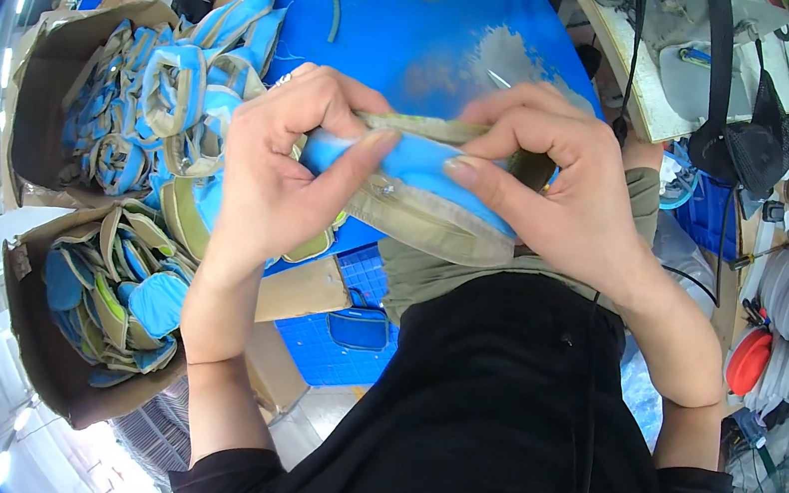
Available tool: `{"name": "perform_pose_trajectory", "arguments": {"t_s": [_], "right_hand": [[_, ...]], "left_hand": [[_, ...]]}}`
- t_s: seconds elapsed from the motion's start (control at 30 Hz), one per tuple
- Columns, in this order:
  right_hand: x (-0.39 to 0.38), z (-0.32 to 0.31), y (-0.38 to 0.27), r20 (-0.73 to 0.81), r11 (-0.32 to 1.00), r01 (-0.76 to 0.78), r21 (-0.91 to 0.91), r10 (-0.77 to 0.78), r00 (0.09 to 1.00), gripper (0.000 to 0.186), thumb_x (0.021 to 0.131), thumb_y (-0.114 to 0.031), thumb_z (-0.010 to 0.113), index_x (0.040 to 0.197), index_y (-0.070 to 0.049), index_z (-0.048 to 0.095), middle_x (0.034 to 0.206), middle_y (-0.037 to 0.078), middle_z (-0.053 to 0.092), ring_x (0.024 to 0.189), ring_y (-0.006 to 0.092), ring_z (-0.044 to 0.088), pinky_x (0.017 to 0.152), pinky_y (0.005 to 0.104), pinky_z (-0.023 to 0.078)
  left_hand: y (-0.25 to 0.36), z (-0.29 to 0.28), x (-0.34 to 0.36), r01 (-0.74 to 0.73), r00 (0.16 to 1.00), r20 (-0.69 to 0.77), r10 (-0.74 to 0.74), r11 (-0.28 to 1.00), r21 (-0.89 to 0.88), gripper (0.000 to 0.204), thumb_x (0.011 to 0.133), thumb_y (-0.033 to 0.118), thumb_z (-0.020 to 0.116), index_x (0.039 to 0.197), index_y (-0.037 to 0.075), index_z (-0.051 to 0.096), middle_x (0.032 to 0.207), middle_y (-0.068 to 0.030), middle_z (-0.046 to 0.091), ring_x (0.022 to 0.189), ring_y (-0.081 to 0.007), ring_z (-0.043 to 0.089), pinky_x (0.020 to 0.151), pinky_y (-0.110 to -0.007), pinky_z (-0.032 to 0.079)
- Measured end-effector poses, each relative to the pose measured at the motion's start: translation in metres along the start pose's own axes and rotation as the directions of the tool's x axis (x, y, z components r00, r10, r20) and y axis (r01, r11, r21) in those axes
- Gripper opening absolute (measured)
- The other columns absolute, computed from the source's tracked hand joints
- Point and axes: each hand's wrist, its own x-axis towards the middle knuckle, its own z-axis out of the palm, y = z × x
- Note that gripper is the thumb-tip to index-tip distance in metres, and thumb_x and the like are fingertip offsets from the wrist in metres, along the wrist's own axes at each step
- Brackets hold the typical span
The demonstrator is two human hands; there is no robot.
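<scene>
Both hands grasp one blue-and-khaki fabric piece (423,185) above the blue desk (414,37): left hand (281,160) pinches its left end, right hand (550,178) grips the khaki edge. Two cardboard boxes (49,87) of similar pieces sit at the person's left.

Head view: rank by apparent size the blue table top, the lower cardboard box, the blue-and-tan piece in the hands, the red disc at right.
1. Blue table top, largest.
2. Lower cardboard box.
3. Blue-and-tan fabric piece; it is nearer the camera and partly covered by the hands, so its rank against the box is unsure.
4. Red disc, smallest.
</scene>
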Motion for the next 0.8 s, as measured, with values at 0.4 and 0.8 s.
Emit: {"name": "perform_pose_trajectory", "arguments": {"t_s": [0.4, 0.8], "right_hand": [[0.003, 0.004, 0.000, -0.020, 0.999, 0.035, -0.015, -0.035, 0.999, 0.023, 0.078, -0.010, 0.081, 0.073, -0.001, 0.060, 0.088, 0.013, 0.068, 0.083, 0.0288, 0.066, 0.072, 0.0381, 0.049], [0.003, 0.008, -0.002, 0.013, 0.998, -0.008, 0.059, 0.007, 1.000, 0.023, 0.080, -0.007, 0.079, 0.074, -0.003, 0.057, 0.085, 0.011, 0.065, 0.079, 0.0223, 0.062, 0.069, 0.0336, 0.045]], "left_hand": [[-0.002, 0.004, -0.012, 0.035, 0.996, -0.077, -0.048, 0.985, -0.168, 0.027, 0.075, -0.006, 0.081, 0.070, 0.005, 0.057, 0.085, -0.0107, 0.075, 0.076, -0.0172, 0.065, 0.071, -0.030, 0.047], [-0.007, -0.001, -0.015, 0.066, 0.995, -0.050, -0.083, 0.960, -0.271, 0.028, 0.074, -0.006, 0.084, 0.069, 0.006, 0.059, 0.083, -0.0083, 0.075, 0.078, -0.0148, 0.064, 0.072, -0.028, 0.049]]}}
